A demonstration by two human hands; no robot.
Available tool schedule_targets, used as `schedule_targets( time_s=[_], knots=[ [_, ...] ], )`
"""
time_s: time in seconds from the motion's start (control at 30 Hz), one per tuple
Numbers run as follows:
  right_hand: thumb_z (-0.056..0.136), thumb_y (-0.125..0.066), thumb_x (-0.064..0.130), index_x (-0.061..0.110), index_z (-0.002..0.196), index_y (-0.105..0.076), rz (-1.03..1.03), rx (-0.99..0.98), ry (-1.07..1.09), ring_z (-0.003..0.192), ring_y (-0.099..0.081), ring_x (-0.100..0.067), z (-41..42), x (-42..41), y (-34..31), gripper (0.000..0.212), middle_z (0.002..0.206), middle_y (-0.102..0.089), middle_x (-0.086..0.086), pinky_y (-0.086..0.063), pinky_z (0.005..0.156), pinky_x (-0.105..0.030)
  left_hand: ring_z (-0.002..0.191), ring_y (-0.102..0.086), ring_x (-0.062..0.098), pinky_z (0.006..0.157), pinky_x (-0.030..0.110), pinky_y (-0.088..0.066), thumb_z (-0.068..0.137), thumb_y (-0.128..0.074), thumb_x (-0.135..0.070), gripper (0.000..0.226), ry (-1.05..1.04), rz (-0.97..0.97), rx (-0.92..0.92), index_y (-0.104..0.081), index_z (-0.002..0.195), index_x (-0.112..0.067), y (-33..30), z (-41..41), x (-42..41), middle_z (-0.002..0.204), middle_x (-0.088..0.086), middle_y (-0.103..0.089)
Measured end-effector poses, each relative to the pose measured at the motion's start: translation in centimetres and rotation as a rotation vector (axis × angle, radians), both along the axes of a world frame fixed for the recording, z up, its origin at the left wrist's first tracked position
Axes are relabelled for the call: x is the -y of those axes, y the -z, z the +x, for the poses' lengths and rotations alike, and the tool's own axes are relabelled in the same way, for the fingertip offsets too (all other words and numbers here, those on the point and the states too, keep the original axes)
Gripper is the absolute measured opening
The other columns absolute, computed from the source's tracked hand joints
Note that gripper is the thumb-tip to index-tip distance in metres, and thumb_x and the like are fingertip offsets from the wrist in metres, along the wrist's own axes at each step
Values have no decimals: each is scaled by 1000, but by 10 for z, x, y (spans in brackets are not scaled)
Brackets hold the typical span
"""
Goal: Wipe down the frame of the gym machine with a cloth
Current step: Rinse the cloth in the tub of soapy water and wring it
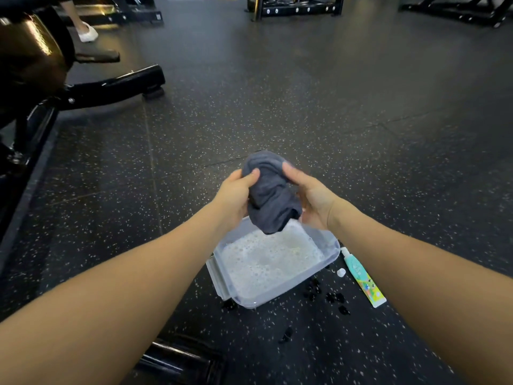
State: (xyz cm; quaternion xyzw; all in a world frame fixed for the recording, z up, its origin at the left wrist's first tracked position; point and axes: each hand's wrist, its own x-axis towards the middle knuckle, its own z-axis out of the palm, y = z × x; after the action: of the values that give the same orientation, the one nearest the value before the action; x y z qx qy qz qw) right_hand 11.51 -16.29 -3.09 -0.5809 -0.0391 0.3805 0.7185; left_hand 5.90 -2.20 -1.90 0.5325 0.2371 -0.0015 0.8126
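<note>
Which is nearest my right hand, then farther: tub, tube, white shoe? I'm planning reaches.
From the right hand, head view:
1. Tub of foamy water, just below it.
2. Tube, on the floor right of the tub.
3. White shoe, far upper left.

One wide-angle view sits on the person's head, looking forward and steeply down along both forearms. Near and centre lies the speckled floor (277, 112), close below. Far across it stand machine bases (297, 8); a black frame (111, 88) runs along the left edge.
</note>
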Motion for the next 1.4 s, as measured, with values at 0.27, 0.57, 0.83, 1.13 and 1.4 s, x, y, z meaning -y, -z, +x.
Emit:
schedule_targets(
  time_s=[0.27,0.57,0.83,1.13,1.4],
  knots=[
    [80,-51,-6,5,92,-57,106,91,227,84,-59,-28,8,-12,-4,18,90,-63,-16,-51,75,-35,92,-61,22,76,28,-56,74,-41,9,49,199,-182,47,-54,118,-8,-1,-8,-21,109,8,-63],
    [86,-58,27,15,79,-57,48,-63,113,72,-57,-19,10,-2,-10,14,84,-56,-3,-51,69,-27,101,-66,26,78,37,-54,95,-49,-41,37,55,-226,40,-65,114,-14,-7,-6,-26,109,8,-70],
    [92,-54,38,9,94,-68,-86,-59,-77,86,-65,-23,-3,-17,-16,32,94,-70,-9,-52,81,-30,99,-66,26,79,40,-54,90,-42,-63,57,26,-127,-62,-64,114,-16,-10,0,-21,112,10,-69],
    [93,-49,23,14,76,-61,260,-18,483,61,-66,-17,16,-2,-32,23,65,-68,1,-51,60,-26,87,-67,11,74,25,-52,74,-71,-51,40,344,301,-367,-70,101,-21,-21,-6,-54,91,-7,-74],
    [96,-42,40,15,77,-64,370,-44,693,80,-64,-18,26,2,-41,38,71,-70,-2,-49,81,-31,94,-62,18,82,42,-48,68,-70,-2,74,66,-10,-70,-44,131,-32,-27,-6,-75,109,-2,-57]
  ],
)
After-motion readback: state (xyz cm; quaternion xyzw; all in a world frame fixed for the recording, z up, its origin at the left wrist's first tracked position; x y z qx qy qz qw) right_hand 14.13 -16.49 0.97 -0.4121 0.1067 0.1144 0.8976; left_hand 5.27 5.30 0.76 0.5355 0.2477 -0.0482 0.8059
